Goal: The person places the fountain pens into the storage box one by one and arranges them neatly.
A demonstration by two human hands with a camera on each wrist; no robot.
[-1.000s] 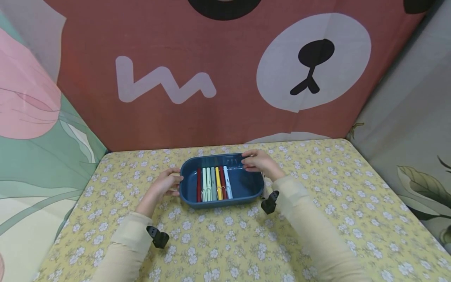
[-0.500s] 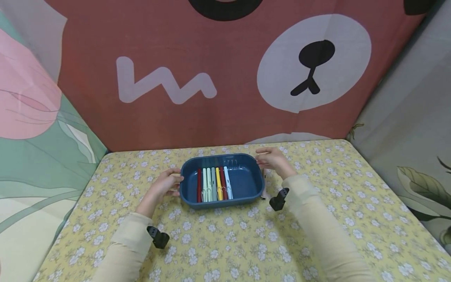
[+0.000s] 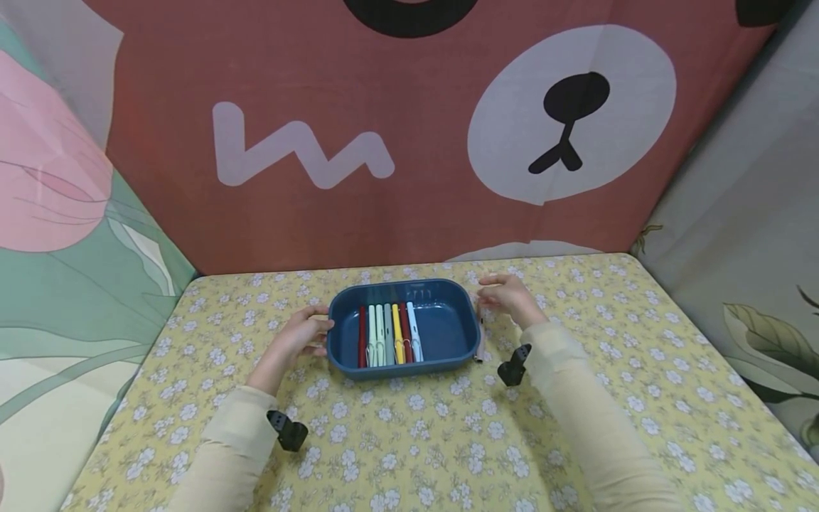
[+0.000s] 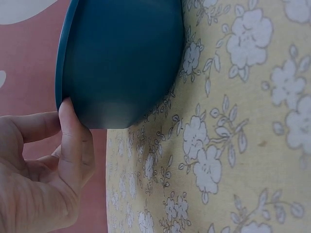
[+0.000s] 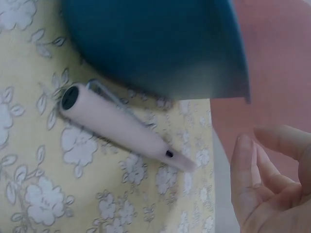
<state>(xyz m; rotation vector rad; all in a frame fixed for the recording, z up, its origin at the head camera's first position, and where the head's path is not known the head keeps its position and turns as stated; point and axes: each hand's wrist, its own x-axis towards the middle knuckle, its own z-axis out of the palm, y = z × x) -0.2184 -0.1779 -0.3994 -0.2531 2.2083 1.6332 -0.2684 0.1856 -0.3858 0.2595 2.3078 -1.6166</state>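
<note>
A dark blue tray [image 3: 448, 341] with rounded corners sits on the table. Several capped pens lie side by side in it, among them a dark red pen [image 3: 362, 334], a yellow pen [image 3: 398, 331] and a light blue pen [image 3: 414, 333]. My left hand [image 3: 299, 336] pinches the tray's left rim between thumb and fingers. Beyond the tray's right end, my right hand [image 3: 510, 297] hovers with nothing in it, its fingers loosely bent. Below it a pale pink pen [image 5: 119, 126] with a metal clip lies on the cloth alongside the tray's outer wall.
A yellow flowered cloth [image 3: 416, 441] covers the table. Behind the table's far edge hangs a red-brown printed curtain [image 3: 320, 227]. More printed fabric [image 3: 755, 235] hangs at the right side, and a plant-patterned sheet [image 3: 64, 299] at the left.
My right hand has moved off the tray's right rim, outward to the right, uncovering the pink pen beside the tray. The left hand and the tray have stayed put.
</note>
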